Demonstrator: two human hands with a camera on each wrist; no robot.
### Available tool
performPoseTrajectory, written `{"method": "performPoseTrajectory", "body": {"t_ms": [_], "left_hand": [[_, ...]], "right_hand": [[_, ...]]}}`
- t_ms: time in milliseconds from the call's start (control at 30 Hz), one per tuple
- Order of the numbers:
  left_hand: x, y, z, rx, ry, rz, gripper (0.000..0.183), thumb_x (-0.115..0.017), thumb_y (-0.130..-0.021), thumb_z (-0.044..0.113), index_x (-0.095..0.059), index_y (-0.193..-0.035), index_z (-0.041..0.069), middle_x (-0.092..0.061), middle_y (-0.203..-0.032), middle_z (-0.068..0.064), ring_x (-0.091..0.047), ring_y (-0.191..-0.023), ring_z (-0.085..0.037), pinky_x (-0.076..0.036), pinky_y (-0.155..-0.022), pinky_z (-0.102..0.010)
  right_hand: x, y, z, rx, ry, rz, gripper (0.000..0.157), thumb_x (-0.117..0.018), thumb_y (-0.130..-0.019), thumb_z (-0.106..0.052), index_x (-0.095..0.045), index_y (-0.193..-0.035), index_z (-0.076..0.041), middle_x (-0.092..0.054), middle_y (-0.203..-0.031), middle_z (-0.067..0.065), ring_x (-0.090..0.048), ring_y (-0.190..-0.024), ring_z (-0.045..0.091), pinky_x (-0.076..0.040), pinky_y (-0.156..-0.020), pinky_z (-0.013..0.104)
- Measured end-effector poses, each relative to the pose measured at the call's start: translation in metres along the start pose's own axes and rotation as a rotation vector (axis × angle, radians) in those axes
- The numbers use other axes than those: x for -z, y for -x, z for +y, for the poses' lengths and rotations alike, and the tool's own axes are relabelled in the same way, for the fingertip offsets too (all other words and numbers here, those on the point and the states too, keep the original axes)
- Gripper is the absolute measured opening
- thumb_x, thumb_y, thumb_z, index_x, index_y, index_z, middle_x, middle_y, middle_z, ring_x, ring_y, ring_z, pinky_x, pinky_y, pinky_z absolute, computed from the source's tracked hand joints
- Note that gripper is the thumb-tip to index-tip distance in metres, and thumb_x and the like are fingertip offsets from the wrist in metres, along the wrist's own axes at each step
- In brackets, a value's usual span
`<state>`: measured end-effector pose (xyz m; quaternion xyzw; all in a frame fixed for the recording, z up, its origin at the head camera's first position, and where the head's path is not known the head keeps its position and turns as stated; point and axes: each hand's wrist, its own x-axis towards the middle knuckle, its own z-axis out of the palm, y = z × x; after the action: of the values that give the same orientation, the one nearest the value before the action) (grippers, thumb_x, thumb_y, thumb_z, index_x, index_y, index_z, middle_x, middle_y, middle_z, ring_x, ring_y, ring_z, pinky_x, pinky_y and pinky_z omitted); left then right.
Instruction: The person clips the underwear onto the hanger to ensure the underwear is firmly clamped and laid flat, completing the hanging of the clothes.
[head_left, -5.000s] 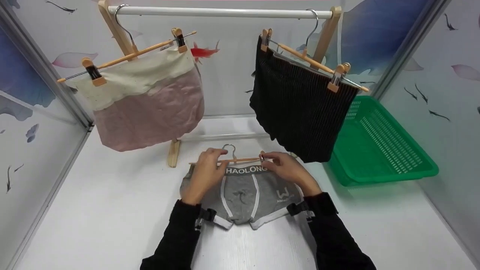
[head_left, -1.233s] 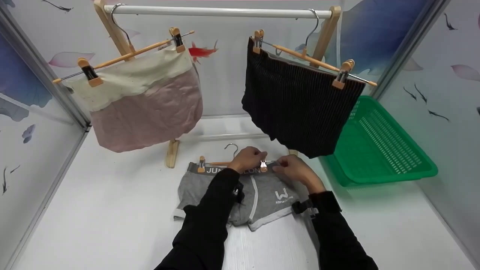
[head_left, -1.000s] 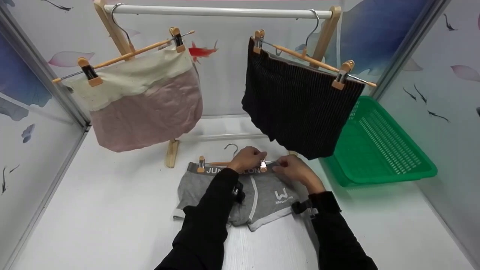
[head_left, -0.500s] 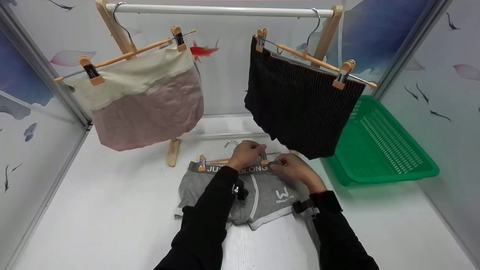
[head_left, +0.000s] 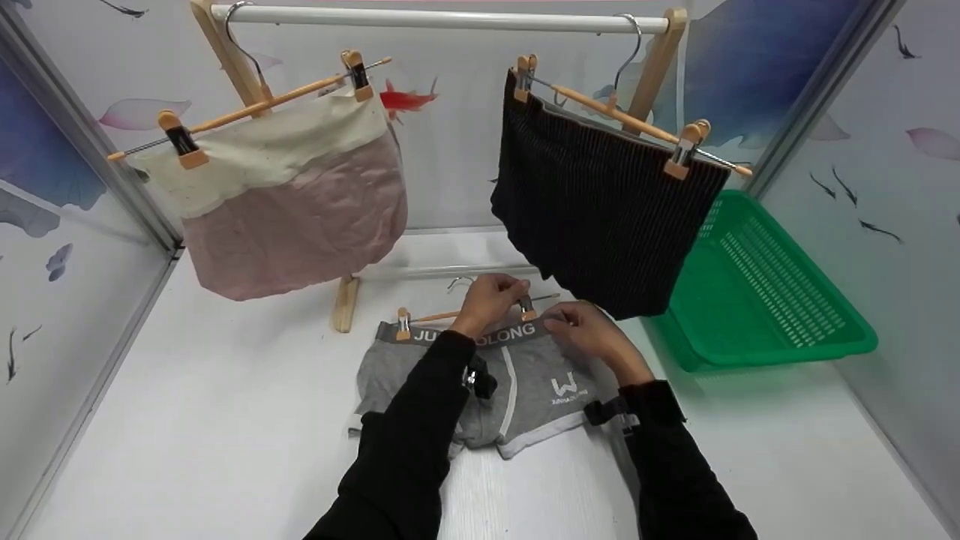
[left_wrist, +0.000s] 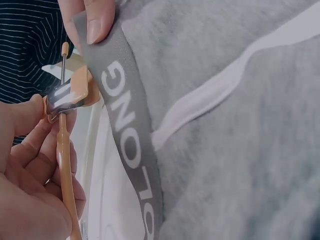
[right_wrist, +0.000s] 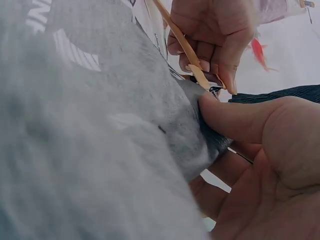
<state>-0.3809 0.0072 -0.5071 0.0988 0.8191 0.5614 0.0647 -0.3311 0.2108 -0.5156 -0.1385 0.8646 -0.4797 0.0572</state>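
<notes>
Grey boxer briefs (head_left: 540,382) with a lettered waistband (left_wrist: 131,140) lie on the white table. A wooden clip hanger (head_left: 439,316) lies along the waistband, its left clip (head_left: 403,324) on the band. My left hand (head_left: 487,304) crosses over the briefs and pinches the hanger's right clip (left_wrist: 72,92) between thumb and fingers. That clip's tips are at the waistband's upper edge; whether cloth is between them I cannot tell. My right hand (head_left: 596,336) pinches the right corner of the waistband, thumb on top in the right wrist view. The left forearm hides part of the briefs.
Overhead, a rack rail (head_left: 450,18) carries pink-and-cream underwear (head_left: 292,225) on the left and black striped underwear (head_left: 600,202) on the right, both on clip hangers. A green basket (head_left: 780,352) stands at right. The striped piece hangs close above my right hand.
My left hand went from the hanger's left part to its right clip, which has shifted up from over the waistband to its edge. My right hand moved from that clip to the waistband corner.
</notes>
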Motion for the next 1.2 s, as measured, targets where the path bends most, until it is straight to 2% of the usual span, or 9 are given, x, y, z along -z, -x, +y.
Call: {"method": "performPoseTrajectory", "body": {"t_ms": [133, 300, 433, 567, 700, 767, 933, 1100, 1200], "left_hand": [[0.001, 0.002, 0.002, -0.025, -0.008, 0.000, 0.026, -0.066, -0.100, 0.027, -0.079, -0.095, 0.005, -0.073, -0.088, -0.002, -0.063, -0.083, -0.014, -0.050, -0.078, -0.031], [0.001, 0.004, 0.000, -0.036, 0.005, -0.017, 0.027, -0.066, -0.101, 0.026, -0.079, -0.096, 0.003, -0.073, -0.088, -0.003, -0.063, -0.084, -0.015, -0.050, -0.079, -0.032], [0.000, 0.005, -0.001, -0.026, -0.011, -0.020, 0.028, -0.066, -0.101, 0.028, -0.079, -0.098, 0.004, -0.072, -0.088, -0.001, -0.062, -0.083, -0.013, -0.049, -0.077, -0.031], [-0.001, 0.005, -0.002, -0.024, -0.030, -0.015, 0.027, -0.066, -0.100, 0.029, -0.079, -0.099, 0.005, -0.072, -0.086, -0.002, -0.061, -0.077, -0.011, -0.048, -0.071, -0.028], [-0.003, 0.004, -0.003, -0.018, -0.033, -0.021, 0.028, -0.065, -0.101, 0.030, -0.079, -0.102, 0.005, -0.072, -0.087, -0.003, -0.059, -0.074, -0.012, -0.046, -0.065, -0.027], [-0.004, 0.004, -0.004, -0.014, -0.051, -0.020, 0.028, -0.065, -0.101, 0.031, -0.079, -0.103, 0.006, -0.071, -0.086, -0.002, -0.058, -0.073, -0.011, -0.045, -0.065, -0.026], [-0.007, 0.004, -0.007, -0.013, -0.115, -0.013, 0.028, -0.066, -0.100, 0.033, -0.080, -0.102, 0.008, -0.069, -0.081, 0.003, -0.057, -0.068, -0.009, -0.046, -0.063, -0.024], [-0.009, 0.003, -0.010, -0.013, -0.139, -0.022, 0.030, -0.065, -0.100, 0.033, -0.080, -0.102, 0.008, -0.064, -0.074, 0.007, -0.054, -0.061, -0.008, -0.045, -0.057, -0.023], [-0.009, 0.002, -0.010, -0.019, -0.156, -0.020, 0.030, -0.065, -0.100, 0.034, -0.080, -0.101, 0.008, -0.064, -0.075, 0.006, -0.054, -0.062, -0.008, -0.045, -0.059, -0.024]], "right_hand": [[-0.002, -0.001, -0.001, 0.018, 0.016, 0.063, 0.017, -0.064, -0.098, -0.004, -0.074, -0.109, 0.004, -0.072, -0.111, 0.016, -0.063, -0.095, 0.021, -0.048, -0.081, 0.033], [-0.006, -0.002, -0.003, -0.005, 0.033, 0.136, 0.020, -0.064, -0.099, -0.006, -0.073, -0.114, 0.003, -0.071, -0.113, 0.014, -0.062, -0.097, 0.023, -0.048, -0.083, 0.036], [-0.008, -0.003, -0.004, -0.022, 0.076, 0.173, 0.017, -0.066, -0.098, -0.008, -0.074, -0.109, 0.002, -0.070, -0.096, 0.005, -0.058, -0.085, 0.018, -0.047, -0.077, 0.033], [-0.007, -0.003, -0.005, -0.049, 0.104, 0.192, 0.014, -0.068, -0.097, -0.010, -0.075, -0.102, 0.002, -0.058, -0.080, 0.001, -0.052, -0.076, 0.019, -0.044, -0.073, 0.034], [-0.004, -0.001, -0.007, -0.087, 0.116, 0.206, 0.022, -0.069, -0.097, -0.012, -0.074, -0.112, 0.004, -0.070, -0.094, 0.008, -0.062, -0.087, 0.022, -0.050, -0.081, 0.039], [-0.003, -0.001, -0.007, -0.111, 0.124, 0.206, 0.023, -0.069, -0.097, -0.014, -0.073, -0.111, 0.004, -0.073, -0.101, 0.011, -0.064, -0.091, 0.022, -0.051, -0.082, 0.039], [-0.002, -0.002, -0.008, -0.162, 0.142, 0.211, 0.018, -0.073, -0.094, -0.016, -0.070, -0.099, 0.001, -0.071, -0.095, 0.012, -0.064, -0.085, 0.024, -0.051, -0.074, 0.038], [-0.001, -0.003, -0.008, -0.174, 0.150, 0.218, 0.019, -0.073, -0.092, -0.013, -0.066, -0.102, 0.001, -0.070, -0.106, 0.019, -0.066, -0.101, 0.034, -0.053, -0.085, 0.048], [0.000, -0.003, -0.008, -0.161, 0.153, 0.208, 0.019, -0.072, -0.093, -0.012, -0.065, -0.104, 0.002, -0.069, -0.107, 0.021, -0.066, -0.102, 0.037, -0.053, -0.085, 0.050]]}}
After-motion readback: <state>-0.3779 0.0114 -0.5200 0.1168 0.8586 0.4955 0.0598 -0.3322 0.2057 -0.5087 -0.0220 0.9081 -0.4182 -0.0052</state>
